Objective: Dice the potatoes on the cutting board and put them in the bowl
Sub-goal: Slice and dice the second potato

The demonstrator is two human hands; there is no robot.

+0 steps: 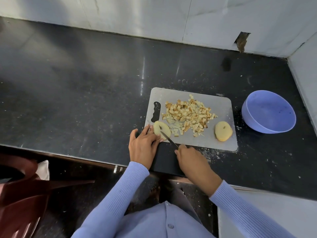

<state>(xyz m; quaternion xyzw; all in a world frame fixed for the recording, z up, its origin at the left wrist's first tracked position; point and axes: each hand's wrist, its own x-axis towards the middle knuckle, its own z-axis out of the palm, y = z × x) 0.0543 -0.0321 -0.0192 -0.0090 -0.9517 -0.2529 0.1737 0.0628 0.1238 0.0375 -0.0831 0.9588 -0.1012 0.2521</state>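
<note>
A grey cutting board (221,107) lies on the dark counter. A heap of diced potato (187,113), partly browned, covers its middle. At the board's near left corner lie flat potato slices (164,129); my left hand (143,145) holds them with its fingertips at their left and near edges. My right hand (190,158) grips a knife (169,139) whose blade lies across those slices. A second stack of potato slices (223,131) sits at the board's near right. A blue bowl (268,111) stands to the right of the board, with nothing visible inside.
The black counter (85,93) runs far to the left, with a tiled wall (154,16) behind and a wall close on the right. A brown plastic chair (22,191) stands below the counter's front edge at the left.
</note>
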